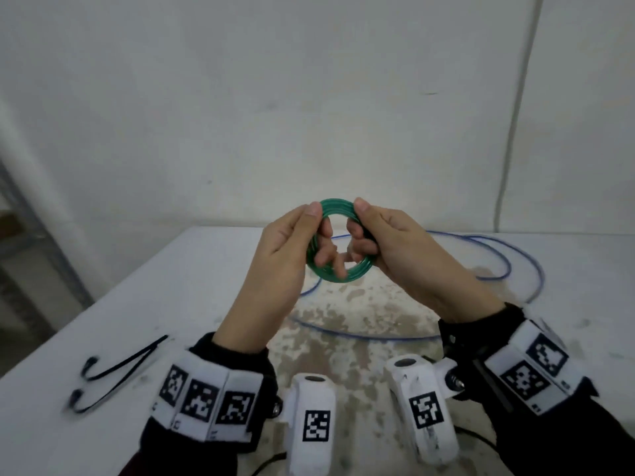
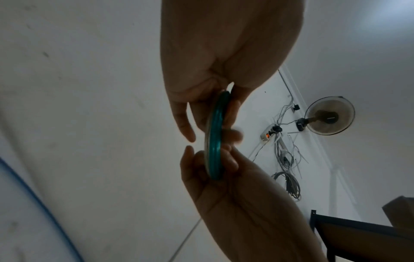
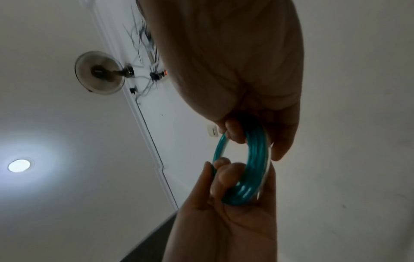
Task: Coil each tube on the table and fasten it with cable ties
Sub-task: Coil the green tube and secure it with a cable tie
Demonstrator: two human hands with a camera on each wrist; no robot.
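White table (image 1: pixel 120 304), scuffed bare patch down the middle toward the near edge. Blue tube (image 1: pixel 508 266) sprawls loose over the centre and the far right corner, not coiled. Black cable ties (image 1: pixel 113 372) lie by the near left edge, well apart from both hands.

Green tube (image 1: pixel 338 209) is wound into a tight multi-turn ring, held up in the air above the table's middle, touching nothing but the fingers. No tie on it that I can see.

Left hand (image 1: pixel 275 269) pinches the ring's left side, thumb on top, fingers curled through the hole. Right hand (image 1: pixel 405 245) pinches the right side the same way, thumb on the upper rim, fingers hooked inside. From the right wrist camera the turns sit side by side in a flat band (image 3: pixel 251 170); the left wrist camera shows the ring edge-on (image 2: pixel 216 134) between the two hands.

Risks, my read:
- One hand has to let go to reach the ties. Springy tube, single pinch, so the turns could fan out or the whole coil spring open.
- Can't see where the free end is tucked. If it's loose it will likely unwind first.
- Ties are on the left, so the left hand probably goes, leaving the right holding alone.
- A dropped ring could land in the blue loops and tangle.
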